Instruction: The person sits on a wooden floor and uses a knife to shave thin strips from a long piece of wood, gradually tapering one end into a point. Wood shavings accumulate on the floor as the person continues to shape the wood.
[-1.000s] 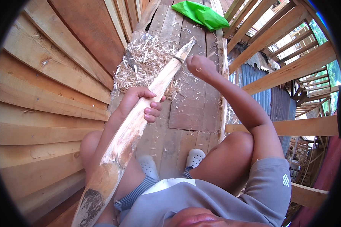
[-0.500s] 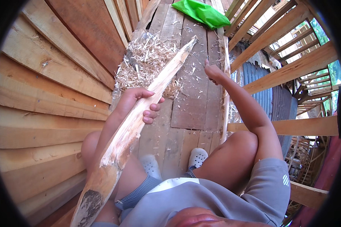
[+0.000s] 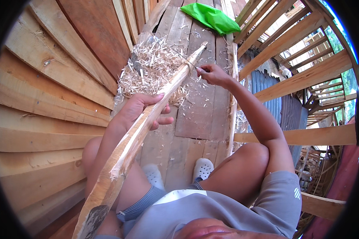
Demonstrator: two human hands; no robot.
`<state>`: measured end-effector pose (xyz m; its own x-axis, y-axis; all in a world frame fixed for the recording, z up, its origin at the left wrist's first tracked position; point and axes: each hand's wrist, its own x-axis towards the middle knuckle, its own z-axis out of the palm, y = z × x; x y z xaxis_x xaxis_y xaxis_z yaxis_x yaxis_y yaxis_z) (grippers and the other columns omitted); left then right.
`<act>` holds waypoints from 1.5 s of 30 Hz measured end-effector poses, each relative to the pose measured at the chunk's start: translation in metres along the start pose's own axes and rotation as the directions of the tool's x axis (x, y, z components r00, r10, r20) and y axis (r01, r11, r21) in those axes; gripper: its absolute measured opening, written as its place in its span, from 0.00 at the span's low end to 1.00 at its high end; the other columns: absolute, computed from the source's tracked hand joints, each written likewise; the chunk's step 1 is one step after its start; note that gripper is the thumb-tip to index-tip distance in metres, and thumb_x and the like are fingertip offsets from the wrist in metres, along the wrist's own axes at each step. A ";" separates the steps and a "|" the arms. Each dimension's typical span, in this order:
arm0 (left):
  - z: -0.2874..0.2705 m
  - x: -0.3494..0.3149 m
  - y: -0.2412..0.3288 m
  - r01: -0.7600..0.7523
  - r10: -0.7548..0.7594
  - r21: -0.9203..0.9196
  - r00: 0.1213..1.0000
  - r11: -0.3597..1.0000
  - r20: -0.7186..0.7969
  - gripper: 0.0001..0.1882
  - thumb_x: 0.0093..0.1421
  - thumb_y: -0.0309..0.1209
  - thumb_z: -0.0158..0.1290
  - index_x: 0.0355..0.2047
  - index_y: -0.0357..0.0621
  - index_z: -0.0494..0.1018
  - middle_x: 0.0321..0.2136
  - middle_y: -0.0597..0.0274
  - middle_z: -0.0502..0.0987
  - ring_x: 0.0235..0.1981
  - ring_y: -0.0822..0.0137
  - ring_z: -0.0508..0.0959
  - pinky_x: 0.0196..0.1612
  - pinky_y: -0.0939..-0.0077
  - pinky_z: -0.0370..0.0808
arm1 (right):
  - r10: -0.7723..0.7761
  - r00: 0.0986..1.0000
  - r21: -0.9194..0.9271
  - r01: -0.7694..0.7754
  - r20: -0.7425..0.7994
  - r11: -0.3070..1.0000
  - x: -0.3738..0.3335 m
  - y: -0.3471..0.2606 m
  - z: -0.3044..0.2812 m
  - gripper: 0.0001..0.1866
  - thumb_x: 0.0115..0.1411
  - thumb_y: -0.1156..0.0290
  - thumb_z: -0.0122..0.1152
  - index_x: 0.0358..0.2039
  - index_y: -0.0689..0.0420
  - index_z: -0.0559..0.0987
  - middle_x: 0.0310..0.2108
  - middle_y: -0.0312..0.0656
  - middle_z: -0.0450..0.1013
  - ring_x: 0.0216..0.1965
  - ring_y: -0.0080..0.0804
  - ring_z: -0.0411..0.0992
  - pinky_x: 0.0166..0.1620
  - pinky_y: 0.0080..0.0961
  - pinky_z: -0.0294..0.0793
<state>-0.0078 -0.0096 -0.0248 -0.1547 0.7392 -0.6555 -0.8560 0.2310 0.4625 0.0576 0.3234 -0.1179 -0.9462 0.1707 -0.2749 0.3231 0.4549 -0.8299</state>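
A long pale wooden pole (image 3: 147,119), roughly shaved, runs from the lower left up to a pointed tip near the shavings. My left hand (image 3: 141,109) is wrapped around its middle, thumb on top. My right hand (image 3: 212,74) reaches out beside the pole just below the tip, fingers pinched on a thin blade-like tool (image 3: 184,58) that lies across the pole's end. What kind of tool it is stays too small to tell. I sit with knees bent, and my two white shoes (image 3: 202,169) rest on the plank floor.
A heap of wood shavings (image 3: 151,69) lies on the plank floor (image 3: 199,115) by the pole tip. A plank wall (image 3: 48,99) rises on the left. A green bag (image 3: 211,16) lies at the far end. Open timber railings (image 3: 303,75) and a drop are on the right.
My right hand was at the pole tip, swung out to the right away from it, and is now back against the pole near the tip. My left hand kept its grip.
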 end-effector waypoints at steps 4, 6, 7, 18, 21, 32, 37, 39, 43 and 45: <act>-0.001 0.002 -0.003 0.026 -0.026 0.023 0.999 0.999 0.019 0.19 0.60 0.36 0.55 0.49 0.43 0.66 0.31 0.61 0.74 0.25 0.65 0.80 0.12 0.85 0.69 | 0.113 0.984 0.036 -0.118 0.135 0.992 -0.009 -0.017 0.013 0.17 0.66 0.53 0.52 0.30 0.54 0.72 0.17 0.26 0.58 0.17 0.14 0.55 0.20 0.18 0.55; 0.008 0.002 -0.001 0.045 -0.046 0.122 0.999 0.991 0.006 0.20 0.58 0.36 0.57 0.48 0.44 0.66 0.28 0.63 0.73 0.19 0.72 0.76 0.12 0.86 0.68 | 0.221 0.974 -0.243 -0.227 -0.052 0.943 -0.010 -0.003 0.012 0.31 0.67 0.47 0.39 0.37 0.65 0.78 0.27 0.49 0.73 0.29 0.40 0.74 0.34 0.35 0.72; 0.012 0.000 -0.001 0.055 -0.055 0.169 0.998 0.984 -0.006 0.21 0.57 0.36 0.58 0.48 0.44 0.67 0.27 0.64 0.72 0.17 0.75 0.74 0.11 0.87 0.67 | 0.229 0.955 -0.373 -0.285 -0.190 0.883 -0.011 0.003 0.014 0.36 0.68 0.45 0.34 0.36 0.69 0.78 0.31 0.58 0.76 0.36 0.51 0.76 0.41 0.41 0.73; 0.013 -0.032 -0.017 0.095 -0.095 0.259 0.995 0.961 -0.014 0.16 0.52 0.34 0.60 0.37 0.46 0.67 0.19 0.70 0.64 0.11 0.81 0.63 0.11 0.86 0.59 | 0.073 0.965 -0.449 -0.183 -0.250 0.875 -0.051 -0.055 0.056 0.36 0.68 0.50 0.35 0.24 0.74 0.76 0.26 0.70 0.71 0.35 0.68 0.72 0.43 0.52 0.68; 0.017 -0.034 -0.021 0.107 -0.103 0.249 0.994 0.963 -0.030 0.14 0.53 0.34 0.58 0.36 0.45 0.67 0.19 0.70 0.64 0.11 0.80 0.63 0.10 0.86 0.59 | 0.027 0.991 -0.489 -0.090 -0.135 0.868 -0.068 -0.078 0.056 0.33 0.67 0.53 0.36 0.22 0.70 0.77 0.23 0.66 0.71 0.30 0.63 0.73 0.39 0.51 0.70; 0.007 -0.034 -0.033 0.185 -0.181 -0.045 0.979 0.982 0.089 0.18 0.58 0.30 0.48 0.49 0.40 0.65 0.22 0.66 0.64 0.13 0.78 0.62 0.12 0.84 0.58 | -0.353 0.903 -0.608 0.140 -0.245 0.781 -0.070 -0.083 0.083 0.28 0.62 0.61 0.44 0.08 0.61 0.72 0.11 0.57 0.67 0.15 0.58 0.68 0.23 0.49 0.70; 0.002 -0.032 -0.031 0.195 -0.179 -0.115 0.974 0.974 0.138 0.18 0.58 0.30 0.47 0.49 0.39 0.65 0.22 0.66 0.65 0.14 0.77 0.63 0.12 0.85 0.60 | -0.443 0.849 -0.662 0.159 -0.286 0.733 -0.050 -0.060 0.081 0.25 0.61 0.62 0.47 0.08 0.60 0.72 0.10 0.54 0.67 0.14 0.54 0.68 0.22 0.46 0.70; -0.006 -0.026 -0.033 0.195 -0.163 -0.170 0.969 0.966 0.185 0.18 0.58 0.29 0.46 0.49 0.38 0.64 0.22 0.66 0.65 0.14 0.77 0.63 0.13 0.85 0.61 | -0.537 0.802 -0.723 0.204 -0.263 0.660 -0.049 -0.058 0.077 0.22 0.58 0.65 0.51 0.08 0.58 0.71 0.09 0.50 0.67 0.12 0.49 0.68 0.19 0.42 0.69; -0.001 -0.024 -0.031 0.174 -0.144 -0.134 0.967 0.976 0.209 0.18 0.59 0.29 0.46 0.48 0.37 0.63 0.22 0.66 0.65 0.14 0.77 0.64 0.14 0.85 0.64 | -0.474 0.811 -0.703 0.112 -0.343 0.702 -0.031 -0.044 0.053 0.26 0.61 0.61 0.44 0.10 0.60 0.74 0.13 0.56 0.69 0.17 0.57 0.71 0.26 0.47 0.73; -0.003 -0.023 -0.034 0.186 -0.141 -0.190 0.963 0.964 0.228 0.18 0.58 0.29 0.46 0.48 0.37 0.63 0.22 0.66 0.65 0.14 0.78 0.64 0.14 0.86 0.64 | -0.448 0.823 -0.714 0.075 -0.350 0.696 -0.026 -0.041 0.052 0.25 0.60 0.61 0.45 0.10 0.60 0.74 0.14 0.57 0.70 0.20 0.56 0.72 0.28 0.48 0.74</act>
<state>0.0231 -0.0362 -0.0271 0.0843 0.8239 -0.5605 -0.9476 0.2402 0.2105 0.0685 0.2544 -0.1019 -0.9176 0.2424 0.3151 0.1655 0.9535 -0.2518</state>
